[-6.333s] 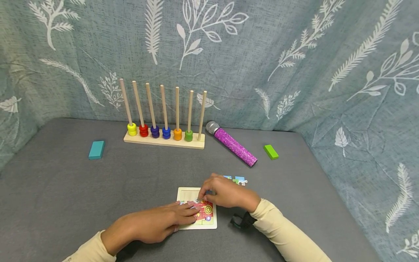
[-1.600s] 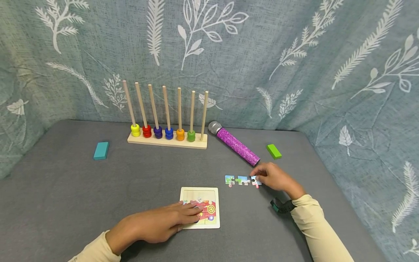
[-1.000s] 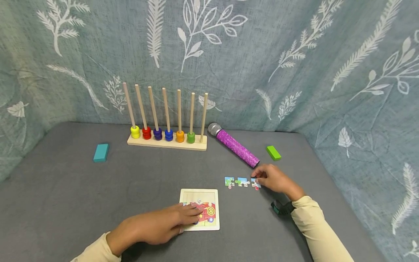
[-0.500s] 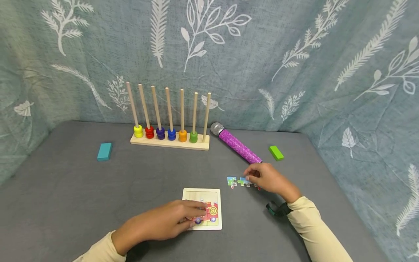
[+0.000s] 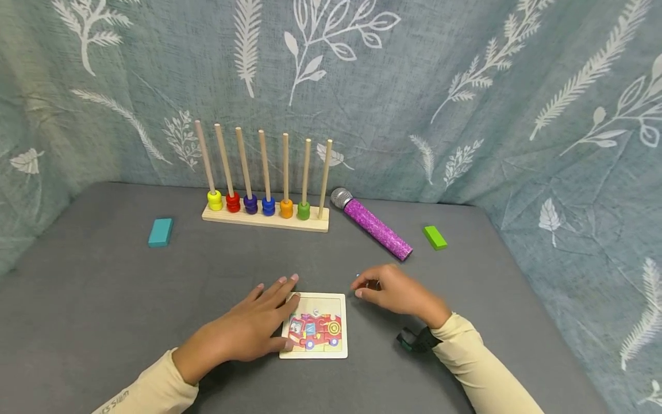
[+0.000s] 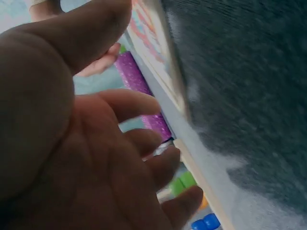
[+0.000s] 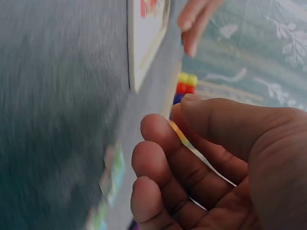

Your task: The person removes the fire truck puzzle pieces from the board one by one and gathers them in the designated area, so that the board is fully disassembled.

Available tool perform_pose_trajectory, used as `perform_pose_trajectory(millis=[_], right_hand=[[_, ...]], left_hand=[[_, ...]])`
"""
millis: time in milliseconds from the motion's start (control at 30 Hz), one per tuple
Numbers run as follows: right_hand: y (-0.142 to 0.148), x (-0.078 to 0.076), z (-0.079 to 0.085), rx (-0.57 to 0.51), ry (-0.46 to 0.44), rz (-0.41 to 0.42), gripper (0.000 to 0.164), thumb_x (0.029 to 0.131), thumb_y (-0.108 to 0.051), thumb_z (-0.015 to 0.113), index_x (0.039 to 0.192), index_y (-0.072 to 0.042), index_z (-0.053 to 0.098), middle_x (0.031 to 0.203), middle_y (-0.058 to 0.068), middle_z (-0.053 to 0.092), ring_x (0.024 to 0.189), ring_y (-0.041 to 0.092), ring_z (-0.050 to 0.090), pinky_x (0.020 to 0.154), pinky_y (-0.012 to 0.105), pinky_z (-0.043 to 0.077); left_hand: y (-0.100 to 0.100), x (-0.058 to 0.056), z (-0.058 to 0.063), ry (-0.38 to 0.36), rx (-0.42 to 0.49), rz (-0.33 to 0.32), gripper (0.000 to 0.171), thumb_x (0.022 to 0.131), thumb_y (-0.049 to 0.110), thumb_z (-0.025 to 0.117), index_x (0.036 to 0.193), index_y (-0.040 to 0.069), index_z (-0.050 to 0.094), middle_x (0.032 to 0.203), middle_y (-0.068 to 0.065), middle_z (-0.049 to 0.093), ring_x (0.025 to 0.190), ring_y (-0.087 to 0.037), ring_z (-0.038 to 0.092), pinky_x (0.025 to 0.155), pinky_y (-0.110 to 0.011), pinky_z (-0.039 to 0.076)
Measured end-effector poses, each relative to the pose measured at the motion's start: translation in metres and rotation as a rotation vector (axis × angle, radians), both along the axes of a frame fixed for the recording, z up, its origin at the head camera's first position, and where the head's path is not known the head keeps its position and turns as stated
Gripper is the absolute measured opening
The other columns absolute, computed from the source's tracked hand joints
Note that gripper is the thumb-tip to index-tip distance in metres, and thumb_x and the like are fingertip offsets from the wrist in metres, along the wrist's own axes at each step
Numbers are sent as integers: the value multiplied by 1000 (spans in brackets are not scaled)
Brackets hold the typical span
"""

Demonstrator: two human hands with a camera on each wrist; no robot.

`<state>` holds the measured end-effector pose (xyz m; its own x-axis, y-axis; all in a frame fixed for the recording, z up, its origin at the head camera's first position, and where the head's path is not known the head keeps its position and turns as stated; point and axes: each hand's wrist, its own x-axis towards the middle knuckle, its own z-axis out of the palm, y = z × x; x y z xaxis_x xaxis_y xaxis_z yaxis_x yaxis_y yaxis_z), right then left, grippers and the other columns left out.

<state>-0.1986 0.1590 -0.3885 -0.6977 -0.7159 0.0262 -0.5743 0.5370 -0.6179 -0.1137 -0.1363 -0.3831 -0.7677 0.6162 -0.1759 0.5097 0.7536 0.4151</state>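
Observation:
A wooden jigsaw tray (image 5: 313, 355) lies on the grey table, its lower part filled with pieces that form a red car (image 5: 322, 332). Above the car, bare wood shows. My left hand (image 5: 245, 330) has its fingers spread at the tray's left side, thumb and forefinger over the rim. To the right of the tray, my right hand (image 5: 400, 292) hovers low with loosely bent fingers over loose puzzle pieces (image 7: 114, 173). The hand hides most of them in the head view. Thumb and forefinger come close together in the right wrist view; no piece shows between them.
Behind stands a wooden peg rack (image 5: 266, 220) with coloured beads. A purple glitter microphone (image 5: 377, 229) lies right of it. A teal block (image 5: 161, 232) is at the left, a green block (image 5: 435, 237) at the right. A patterned curtain (image 5: 393, 103) hangs behind the table.
My left hand has come off the pieces to the tray's left edge and spread its fingers, uncovering the car. My right hand went from the tray to the rightmost loose piece, then back leftward.

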Motion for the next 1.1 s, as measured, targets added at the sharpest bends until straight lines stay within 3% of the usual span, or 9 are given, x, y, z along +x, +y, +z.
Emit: perform_pose_trajectory(millis=[133,367,533,733,1100], right_hand=[[-14,3,-3,-1,-19,31,13,93,-10,65,101,-7,75,91,-6,69,69,5,51,59,23,46],[-37,10,-10,-83,22,92,14,94,-8,64,103,-5,75,91,-2,70,70,2,54,59,19,47],[-47,14,-13,-120,40,120,14,94,-8,63,103,-6,75,92,-3,70,71,2,55,61,20,48],[-58,18,-14,-123,-57,178,15,96,-9,62,103,-5,74,88,-4,70,73,0,56,66,19,50],[-71,25,-7,-118,-91,172,17,94,-4,61,108,-4,73,96,1,71,71,-1,54,64,17,50]], left_hand=[[-4,-3,-3,-31,4,-13,78,92,39,66,150,0,33,161,-16,9,146,-34,9,112,-61,13],[-3,-6,-8,-96,41,-5,78,92,42,64,150,0,33,160,-10,18,145,-27,20,115,-51,19],[-3,-6,-11,-47,14,-18,75,92,39,66,149,0,36,159,-9,22,144,-26,23,115,-51,18],[-2,-6,-11,2,-25,-38,76,91,42,67,147,-1,39,158,-10,24,143,-27,25,114,-51,20],[-2,-11,-13,41,5,-70,79,90,44,67,148,-1,37,156,-14,29,140,-30,31,112,-52,24]])
